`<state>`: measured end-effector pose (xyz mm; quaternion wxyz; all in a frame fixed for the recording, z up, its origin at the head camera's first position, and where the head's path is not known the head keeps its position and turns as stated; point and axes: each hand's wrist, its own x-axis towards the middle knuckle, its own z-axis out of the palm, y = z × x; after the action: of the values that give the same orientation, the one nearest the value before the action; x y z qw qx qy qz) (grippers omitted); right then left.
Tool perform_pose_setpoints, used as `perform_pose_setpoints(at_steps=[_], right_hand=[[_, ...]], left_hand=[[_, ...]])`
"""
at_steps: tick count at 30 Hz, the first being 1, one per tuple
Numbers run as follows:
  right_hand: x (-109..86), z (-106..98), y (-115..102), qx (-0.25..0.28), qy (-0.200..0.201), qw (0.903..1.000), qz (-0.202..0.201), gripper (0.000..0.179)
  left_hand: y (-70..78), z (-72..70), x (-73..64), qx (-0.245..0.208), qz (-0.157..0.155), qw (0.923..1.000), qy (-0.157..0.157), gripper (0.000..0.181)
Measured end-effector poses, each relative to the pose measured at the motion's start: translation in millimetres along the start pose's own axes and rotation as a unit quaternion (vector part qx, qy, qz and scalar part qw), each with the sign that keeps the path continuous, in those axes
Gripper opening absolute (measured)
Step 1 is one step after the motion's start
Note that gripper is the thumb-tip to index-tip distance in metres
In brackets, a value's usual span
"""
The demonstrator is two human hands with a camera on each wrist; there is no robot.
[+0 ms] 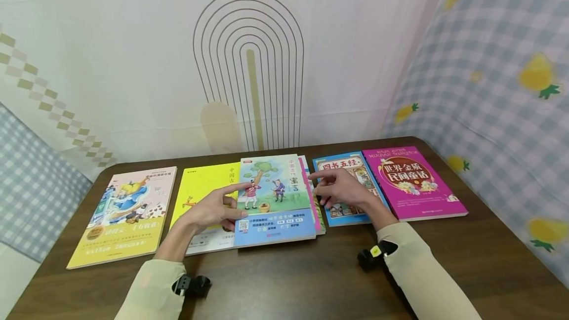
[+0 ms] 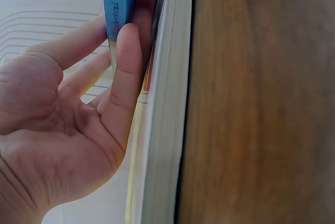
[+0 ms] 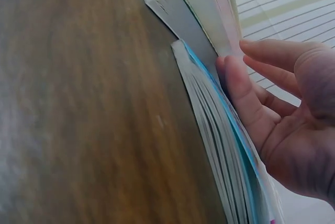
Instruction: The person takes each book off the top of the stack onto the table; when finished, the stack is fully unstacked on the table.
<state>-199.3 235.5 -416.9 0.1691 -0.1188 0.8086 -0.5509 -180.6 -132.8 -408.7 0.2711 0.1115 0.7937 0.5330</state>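
A green-and-blue children's book [image 1: 275,221] with a tree on its cover lies between my hands, overlapping its neighbours in the head view. My left hand [image 1: 211,209] grips its left edge, one finger reaching over the cover and others curled at its side. At the opposite edge, my right hand [image 1: 340,191] holds with bent fingers, its fingertips right at the pink strip [image 1: 312,196] along that side. Behind the right fingers shows the tilted book's grey underside [image 3: 191,30]. A yellow book [image 1: 200,196] lies by the left hand, and a blue comic-style book [image 1: 348,214] under the right.
A pink-and-yellow book [image 1: 129,211] lies far left on the brown wooden table [image 1: 284,280]. Far right is a magenta book [image 1: 415,181]. Another cover peeks out beneath the middle book. Printed cloth [image 1: 355,63] hangs behind the table, checked cloth [image 1: 498,112] at its right.
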Motion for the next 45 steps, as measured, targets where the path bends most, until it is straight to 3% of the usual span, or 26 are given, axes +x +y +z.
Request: perform_pose_setpoints(at_steps=[11,18,22,36,45], right_hand=[[7.1,8.6,-0.4,-0.024,0.000,0.9997,-0.012,0.046],[8.0,11.3,2.7,-0.036,0.000,0.9993,-0.014,0.049],[8.5,12.3,4.1,-0.039,-0.003,0.9991,-0.019,0.049],[6.4,11.6,3.9,-0.039,0.004,0.9991,-0.015,0.045],[6.5,10.9,4.3,-0.032,0.004,0.9995,-0.005,0.048]], left_hand=[[-2.8,-0.4,-0.2,-0.039,-0.014,0.9991,0.010,0.081],[-3.8,0.1,-1.9,-0.055,-0.001,0.9982,0.026,0.080],[-2.8,-0.9,-8.2,-0.086,0.006,0.9956,0.038,0.079],[4.5,-5.0,-33.4,-0.123,0.043,0.9894,0.065,0.075],[14.2,-13.2,-56.4,-0.153,0.079,0.9832,0.060,0.077]])
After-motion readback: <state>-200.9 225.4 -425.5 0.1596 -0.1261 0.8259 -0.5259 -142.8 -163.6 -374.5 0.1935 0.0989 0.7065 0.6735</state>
